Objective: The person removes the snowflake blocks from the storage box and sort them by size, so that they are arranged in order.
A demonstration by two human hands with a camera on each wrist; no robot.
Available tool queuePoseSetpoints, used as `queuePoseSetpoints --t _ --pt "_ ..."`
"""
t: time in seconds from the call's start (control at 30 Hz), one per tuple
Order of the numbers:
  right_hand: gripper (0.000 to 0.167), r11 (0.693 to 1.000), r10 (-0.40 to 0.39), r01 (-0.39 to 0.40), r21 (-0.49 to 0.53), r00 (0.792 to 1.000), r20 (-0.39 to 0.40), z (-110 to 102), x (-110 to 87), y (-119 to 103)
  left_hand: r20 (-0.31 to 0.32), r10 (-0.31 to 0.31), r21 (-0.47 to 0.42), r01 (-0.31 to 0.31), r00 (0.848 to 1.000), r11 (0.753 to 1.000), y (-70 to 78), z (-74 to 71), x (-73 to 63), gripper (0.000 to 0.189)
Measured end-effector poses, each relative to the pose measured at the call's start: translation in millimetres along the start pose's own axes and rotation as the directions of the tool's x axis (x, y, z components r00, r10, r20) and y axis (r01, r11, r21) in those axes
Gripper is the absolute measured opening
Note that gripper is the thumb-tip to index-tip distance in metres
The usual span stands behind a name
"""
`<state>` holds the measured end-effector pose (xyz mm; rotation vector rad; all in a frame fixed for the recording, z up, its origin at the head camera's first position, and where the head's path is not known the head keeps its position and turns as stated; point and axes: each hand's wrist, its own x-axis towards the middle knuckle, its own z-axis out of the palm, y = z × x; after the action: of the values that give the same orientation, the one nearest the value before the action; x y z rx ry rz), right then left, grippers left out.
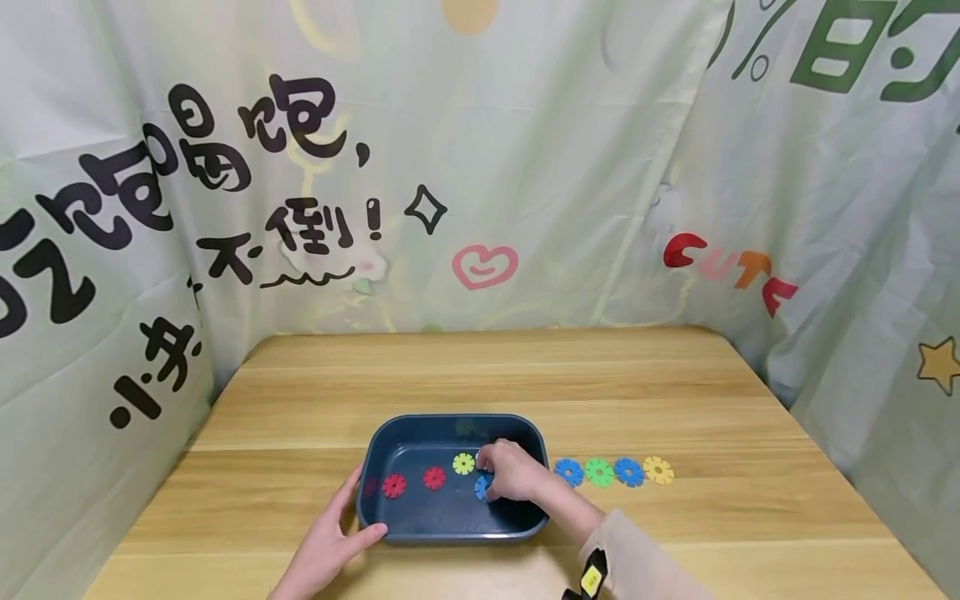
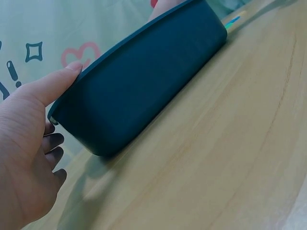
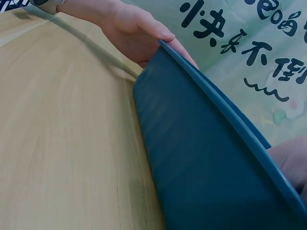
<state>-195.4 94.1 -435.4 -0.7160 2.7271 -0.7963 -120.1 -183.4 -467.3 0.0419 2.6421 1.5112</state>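
Note:
My left hand (image 1: 327, 540) grips the left end of a dark blue plastic basin (image 1: 442, 527), its thumb over the front-left rim and its fingers along the outer end wall. Inside the basin, my right hand (image 1: 513, 472) reaches down with bent fingers. Its thumb overlaps a blue notched disc (image 1: 482, 487), partly hidden; I cannot tell whether the fingers pinch it. A yellow-green disc (image 1: 463, 463) lies just left of the fingertips. Farther left on the basin floor are a red disc (image 1: 434, 477) and another red disc (image 1: 393, 486).
Right of the basin, a row on the wooden table (image 1: 750, 517) holds a blue disc (image 1: 569, 472), a green disc (image 1: 599, 472), another blue disc (image 1: 628, 472) and a yellow disc (image 1: 658, 470). Printed curtains (image 1: 570, 183) hang behind the table and at its sides.

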Motion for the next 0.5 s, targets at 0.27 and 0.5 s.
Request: queuePoseSetpoints --t 0.27,0.5 --pt "0.028 0.999 -0.010 0.012 -0.046 0.999 0.043 0.5 1.2 1.0 0.006 -0.005 -0.015 0.005 1.000 1.000 0.8 -0.3 0.3 0.087" --pt "0.023 0.998 -0.043 0.042 0.042 0.999 0.028 1.2 0.9 0.9 0.005 -0.001 -0.019 0.001 1.000 1.000 1.7 -0.4 -0.2 0.087"
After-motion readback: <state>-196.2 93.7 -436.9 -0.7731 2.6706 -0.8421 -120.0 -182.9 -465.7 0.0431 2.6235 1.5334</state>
